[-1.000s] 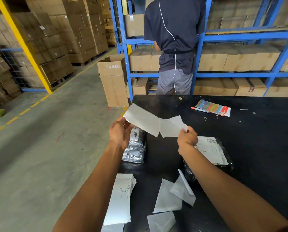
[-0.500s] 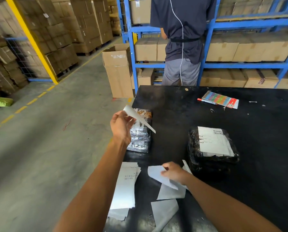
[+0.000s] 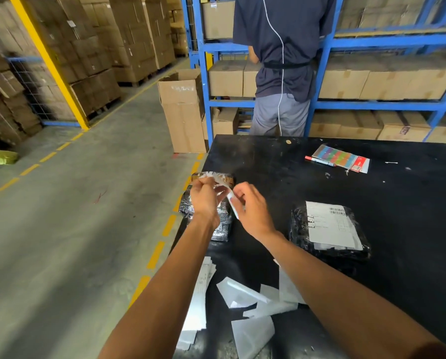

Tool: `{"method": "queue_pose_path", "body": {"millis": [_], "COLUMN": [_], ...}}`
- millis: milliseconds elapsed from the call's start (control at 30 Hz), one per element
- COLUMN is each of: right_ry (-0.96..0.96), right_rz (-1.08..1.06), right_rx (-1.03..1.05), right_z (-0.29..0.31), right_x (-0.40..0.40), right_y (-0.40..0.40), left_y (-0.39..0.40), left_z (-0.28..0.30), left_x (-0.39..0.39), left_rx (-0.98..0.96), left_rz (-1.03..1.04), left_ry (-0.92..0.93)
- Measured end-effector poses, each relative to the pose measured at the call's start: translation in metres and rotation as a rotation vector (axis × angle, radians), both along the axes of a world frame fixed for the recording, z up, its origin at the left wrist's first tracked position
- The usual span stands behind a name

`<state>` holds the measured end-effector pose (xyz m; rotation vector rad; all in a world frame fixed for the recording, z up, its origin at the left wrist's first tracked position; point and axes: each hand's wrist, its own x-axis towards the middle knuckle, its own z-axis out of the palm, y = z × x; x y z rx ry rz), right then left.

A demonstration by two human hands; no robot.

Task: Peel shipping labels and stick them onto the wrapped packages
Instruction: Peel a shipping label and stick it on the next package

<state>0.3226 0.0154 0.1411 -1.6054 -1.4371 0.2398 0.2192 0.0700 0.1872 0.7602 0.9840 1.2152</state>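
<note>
Both hands [image 3: 227, 203] pinch a white label [image 3: 228, 193] above the silver package [image 3: 220, 226].

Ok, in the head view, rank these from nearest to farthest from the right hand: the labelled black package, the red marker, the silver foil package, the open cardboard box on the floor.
1. Silver foil package, just left of the right hand.
2. Labelled black package, to its right on the table.
3. Red marker, farther back right.
4. Open cardboard box, on the floor beyond the table's far left corner.
</note>
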Motion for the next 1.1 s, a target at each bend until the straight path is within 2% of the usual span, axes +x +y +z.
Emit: {"method": "queue_pose_path", "body": {"millis": [133,200,267,333,500,600,767,1100], "right_ry": [0.113,0.274,0.516,0.716,0.889,0.863,0.620,0.442], "right_rz": [-0.103,-0.127,-0.110,-0.043,-0.014,-0.051,-0.149,-0.187], "right_rx": [-0.006,-0.102,-0.190,-0.229,-0.300,-0.375,-0.365,-0.403], "right_z": [0.003,0.006,0.009,0.009,0.006,0.001,-0.009,-0.023], "right_x": [0.005,0.009,0.011,0.010,0.002,0.001,-0.004,-0.006], "right_y": [0.014,0.022,0.027,0.032,0.046,0.061,0.084,0.120], "left_y": [0.004,0.013,0.026,0.037,0.058,0.074,0.103,0.145], "left_z": [0.000,-0.003,-0.010,-0.015,-0.018,-0.020,-0.032,-0.066], "left_x": [-0.005,-0.012,-0.019,-0.025,-0.035,-0.040,-0.045,-0.051], "left_rx": [0.020,-0.003,-0.013,-0.009,0.044,0.085,0.103,-0.009], "left_rz": [-0.063,-0.036,0.022,-0.015,-0.108,-0.094,-0.039,-0.075], "left_ry": [-0.044,-0.045,0.105,0.277,0.410,0.488,0.609,0.586]}}
